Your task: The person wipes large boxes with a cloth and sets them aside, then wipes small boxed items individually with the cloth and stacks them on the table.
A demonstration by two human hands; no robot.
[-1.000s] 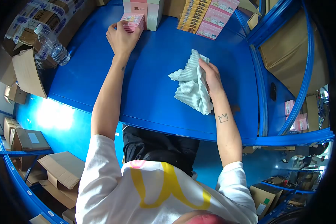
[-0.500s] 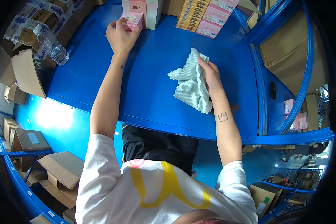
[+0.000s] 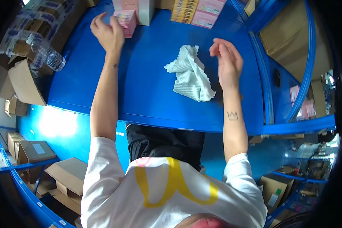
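Note:
My left hand (image 3: 108, 33) is open at the far left of the blue table (image 3: 148, 76), its fingers apart beside a stack of small pink boxes (image 3: 127, 23). Whether the fingertips touch the stack is hard to tell. A crumpled pale green cloth (image 3: 192, 76) with wavy edges lies in the middle of the table. To the right of it my right hand (image 3: 228, 62) hovers, fingers loosely curled but apart, holding nothing.
Behind the pink stack stands a larger white and pink box (image 3: 143, 11). Yellow and pink boxes (image 3: 193, 13) are stacked at the back. A clear water bottle (image 3: 47, 53) leans by taped cartons on the left. Blue shelf posts (image 3: 265, 76) bound the right side.
My right hand has let go of the cloth and moved right, away from it. My left hand has come off the top of the pink stack and shifted left.

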